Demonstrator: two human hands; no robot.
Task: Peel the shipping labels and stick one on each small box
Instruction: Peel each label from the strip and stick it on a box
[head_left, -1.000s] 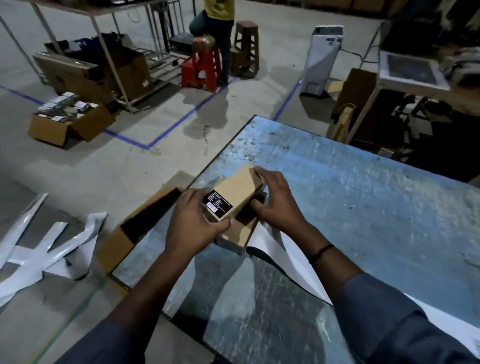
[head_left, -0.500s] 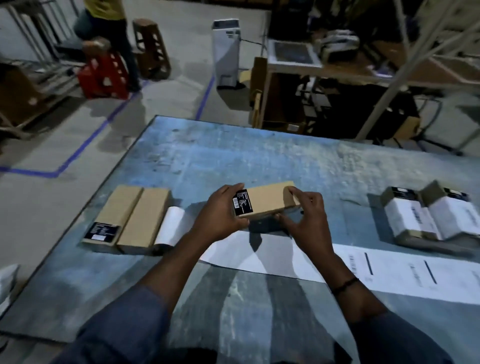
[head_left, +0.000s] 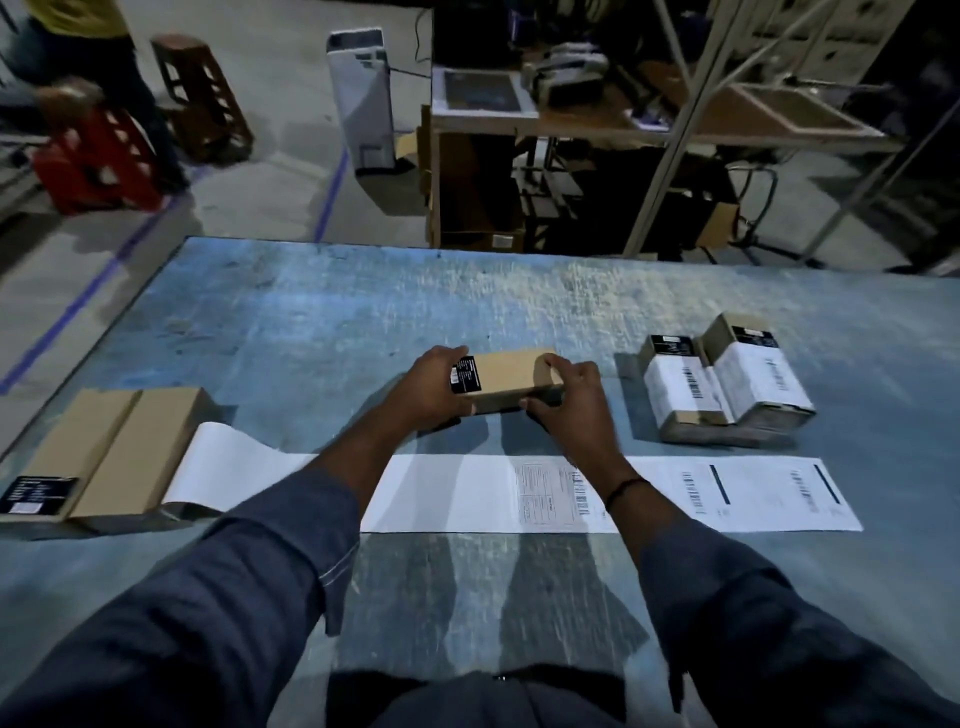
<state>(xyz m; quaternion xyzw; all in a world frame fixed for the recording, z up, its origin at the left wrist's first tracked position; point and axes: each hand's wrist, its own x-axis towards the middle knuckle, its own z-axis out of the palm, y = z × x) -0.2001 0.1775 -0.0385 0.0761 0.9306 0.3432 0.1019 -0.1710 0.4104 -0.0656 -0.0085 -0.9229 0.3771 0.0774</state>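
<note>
Both hands, left hand (head_left: 423, 389) and right hand (head_left: 569, 402), grip the ends of a plain brown cardboard box (head_left: 506, 376), fingers curled around it, above the blue desk (head_left: 311, 322). White label strip (head_left: 545, 493) lies just nearer on the desk. Two labelled boxes (head_left: 727, 387) sit right, two unlabelled brown boxes (head_left: 111, 452) left.

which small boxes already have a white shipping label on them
The two on the right: inner box and outer box, both wrapped in white barcoded labels. The held box and the far-left boxes have none.
</note>
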